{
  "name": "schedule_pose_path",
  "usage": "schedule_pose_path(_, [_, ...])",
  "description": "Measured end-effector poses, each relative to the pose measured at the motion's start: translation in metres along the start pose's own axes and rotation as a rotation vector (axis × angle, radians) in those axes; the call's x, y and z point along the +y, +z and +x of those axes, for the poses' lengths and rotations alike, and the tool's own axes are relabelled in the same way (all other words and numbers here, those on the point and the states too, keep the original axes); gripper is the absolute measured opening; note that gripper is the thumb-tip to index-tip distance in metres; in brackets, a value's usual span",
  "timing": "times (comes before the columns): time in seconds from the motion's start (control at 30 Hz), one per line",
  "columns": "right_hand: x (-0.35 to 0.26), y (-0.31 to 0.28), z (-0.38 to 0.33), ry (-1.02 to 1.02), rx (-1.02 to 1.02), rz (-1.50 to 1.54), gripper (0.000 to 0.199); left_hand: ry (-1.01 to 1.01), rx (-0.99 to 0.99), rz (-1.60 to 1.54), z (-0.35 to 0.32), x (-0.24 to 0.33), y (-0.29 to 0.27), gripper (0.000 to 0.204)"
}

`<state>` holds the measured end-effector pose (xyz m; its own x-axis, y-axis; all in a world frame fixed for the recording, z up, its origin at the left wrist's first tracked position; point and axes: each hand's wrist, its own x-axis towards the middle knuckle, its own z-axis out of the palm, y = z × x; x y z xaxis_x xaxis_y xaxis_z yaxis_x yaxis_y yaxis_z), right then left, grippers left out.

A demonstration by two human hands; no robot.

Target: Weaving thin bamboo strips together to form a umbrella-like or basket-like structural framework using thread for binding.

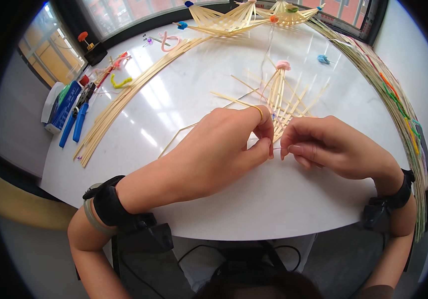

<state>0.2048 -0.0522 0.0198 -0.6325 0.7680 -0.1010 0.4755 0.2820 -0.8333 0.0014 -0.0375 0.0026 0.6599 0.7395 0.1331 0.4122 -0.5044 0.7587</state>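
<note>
Between my two hands a short bit of thin purplish thread [277,148] shows. My left hand [214,149], with a ring on one finger, pinches one side of it, thumb against fingertips. Close on the right, my right hand [338,147] is closed in a pinch on the other side. Just beyond the fingertips lies a small lattice of crossed bamboo strips [293,102], gathered at its far end by a pink fuzzy tie [283,65]. Its near corner is partly hidden by my fingers. A long pale thread [265,57] runs from the back toward the lattice.
Loose bamboo strips [124,102] curve along the left; blue-handled pliers [77,119] and a blue box [64,107] lie beyond. Woven bamboo pieces [224,21] stand at the back. A blue fuzzy piece [323,59] lies back right, and long greenish strips [391,99] line the right edge.
</note>
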Motion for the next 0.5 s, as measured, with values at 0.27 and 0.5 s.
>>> schedule_pose_path(0.27, [0.003, -0.001, -0.003, -0.130, 0.124, -0.351, 0.009, -0.173, 0.031, -0.175, -0.003, 0.006, -0.002, 0.005])
schedule_pose_path(0.5, [0.000, -0.006, -0.003, -0.187, 0.160, -0.196, 0.014, 0.166, 0.123, 0.238, -0.008, -0.004, 0.002, 0.008])
